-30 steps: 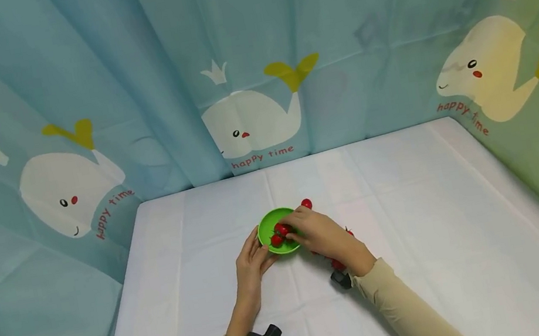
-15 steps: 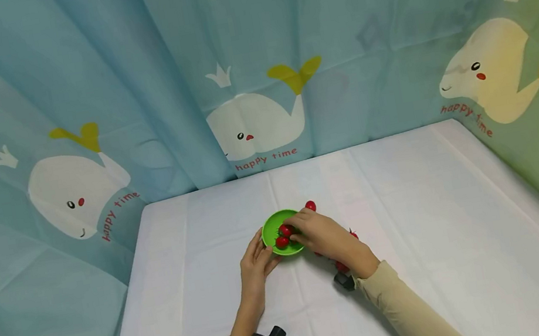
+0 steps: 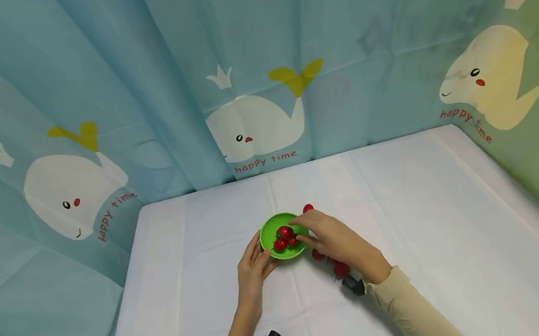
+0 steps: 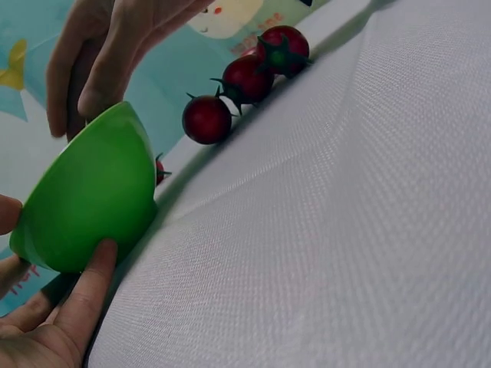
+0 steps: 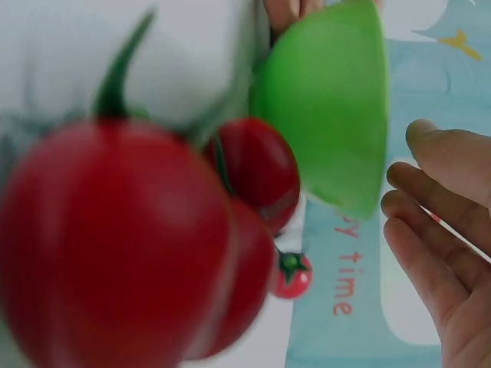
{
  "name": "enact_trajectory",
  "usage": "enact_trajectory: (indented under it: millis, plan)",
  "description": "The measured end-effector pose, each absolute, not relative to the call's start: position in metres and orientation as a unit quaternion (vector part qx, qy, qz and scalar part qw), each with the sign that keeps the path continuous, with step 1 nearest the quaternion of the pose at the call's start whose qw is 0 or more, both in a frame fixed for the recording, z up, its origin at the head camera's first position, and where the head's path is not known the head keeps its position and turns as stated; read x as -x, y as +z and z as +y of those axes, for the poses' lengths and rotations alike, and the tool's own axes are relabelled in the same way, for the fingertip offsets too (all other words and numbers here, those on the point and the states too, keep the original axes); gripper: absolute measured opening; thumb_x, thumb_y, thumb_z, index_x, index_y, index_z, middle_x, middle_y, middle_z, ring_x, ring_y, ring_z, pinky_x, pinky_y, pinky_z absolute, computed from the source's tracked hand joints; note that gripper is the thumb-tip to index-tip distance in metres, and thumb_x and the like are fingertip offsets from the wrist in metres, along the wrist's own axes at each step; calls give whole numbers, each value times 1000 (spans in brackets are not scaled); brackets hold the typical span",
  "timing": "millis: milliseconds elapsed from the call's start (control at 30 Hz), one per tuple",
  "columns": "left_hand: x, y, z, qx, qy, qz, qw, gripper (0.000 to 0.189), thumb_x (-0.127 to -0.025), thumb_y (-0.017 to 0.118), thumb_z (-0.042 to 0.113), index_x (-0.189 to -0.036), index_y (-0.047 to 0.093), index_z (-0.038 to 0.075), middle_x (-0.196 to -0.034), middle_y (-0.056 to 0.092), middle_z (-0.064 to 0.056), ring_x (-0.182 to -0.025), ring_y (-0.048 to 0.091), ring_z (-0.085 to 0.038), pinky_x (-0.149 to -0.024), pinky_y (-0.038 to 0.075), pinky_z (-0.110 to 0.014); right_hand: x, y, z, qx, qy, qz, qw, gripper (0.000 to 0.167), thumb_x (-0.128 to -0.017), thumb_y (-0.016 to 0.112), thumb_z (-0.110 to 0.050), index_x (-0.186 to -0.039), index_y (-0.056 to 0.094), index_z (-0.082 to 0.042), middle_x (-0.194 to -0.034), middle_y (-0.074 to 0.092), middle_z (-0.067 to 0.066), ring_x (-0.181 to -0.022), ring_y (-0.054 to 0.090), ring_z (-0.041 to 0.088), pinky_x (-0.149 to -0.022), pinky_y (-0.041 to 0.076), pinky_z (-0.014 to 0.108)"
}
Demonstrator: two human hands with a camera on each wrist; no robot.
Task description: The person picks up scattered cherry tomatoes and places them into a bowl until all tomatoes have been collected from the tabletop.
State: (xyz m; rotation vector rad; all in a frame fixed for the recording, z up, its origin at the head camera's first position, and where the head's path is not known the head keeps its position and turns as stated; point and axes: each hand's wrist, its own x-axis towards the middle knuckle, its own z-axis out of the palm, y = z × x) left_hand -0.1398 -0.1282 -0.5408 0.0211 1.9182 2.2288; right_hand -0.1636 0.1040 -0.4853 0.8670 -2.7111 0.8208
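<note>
The right hand [image 3: 333, 236] holds nothing, fingers parted; three round red tomatoes [image 3: 285, 233] in the round green bowl [image 3: 271, 229] lie just left of them, loose red tomatoes [image 3: 341, 269] behind, by its wrist. The left hand [image 3: 251, 271] grips the bowl.

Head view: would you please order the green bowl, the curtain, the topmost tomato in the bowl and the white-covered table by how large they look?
Largest to smallest, as they look:
1. curtain
2. white-covered table
3. green bowl
4. topmost tomato
</note>
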Motion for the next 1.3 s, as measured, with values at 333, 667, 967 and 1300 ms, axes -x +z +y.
enact_trajectory:
  millis: [333, 667, 967, 1300]
  plan:
    - [142, -540, -129, -5, 752, 653, 94, 58, -108, 57, 21, -162, 38, 20, -166, 42, -10, -148, 49, -32, -103, 60, -28, 161, -479, 127, -272, 315, -902, 116, 40, -90, 81, -6, -129, 70, -4, -123, 74, 10, -116, 69, 27, -98, 62, 43]
    - [146, -540, -122, -15, 752, 650, 103, 59, -108, 56, 19, -163, 36, 16, -165, 42, -14, -147, 50, -33, -102, 60, -27, 159, -477, 165, -233, 354, -905, 48, 47, -93, 79, -9, -138, 65, -6, -136, 70, 10, -128, 64, 31, -108, 56, 52]
    - [144, -538, -122, -12, 752, 651, 102, 59, -108, 55, 18, -164, 35, 16, -166, 40, -13, -148, 48, -33, -101, 60, -24, 150, -487, 197, -220, 388, -894, -39, 52, -91, 81, -11, -139, 63, -6, -138, 68, 10, -122, 65, 37, -106, 54, 57]
    - [140, -543, -128, -5, 754, 650, 98, 59, -108, 56, 21, -163, 36, 18, -167, 40, -11, -148, 48, -33, -102, 59, -26, 142, -501, 208, -216, 366, -901, -89, 48, -90, 82, -15, -134, 66, -6, -130, 71, 12, -115, 68, 35, -102, 57, 58]
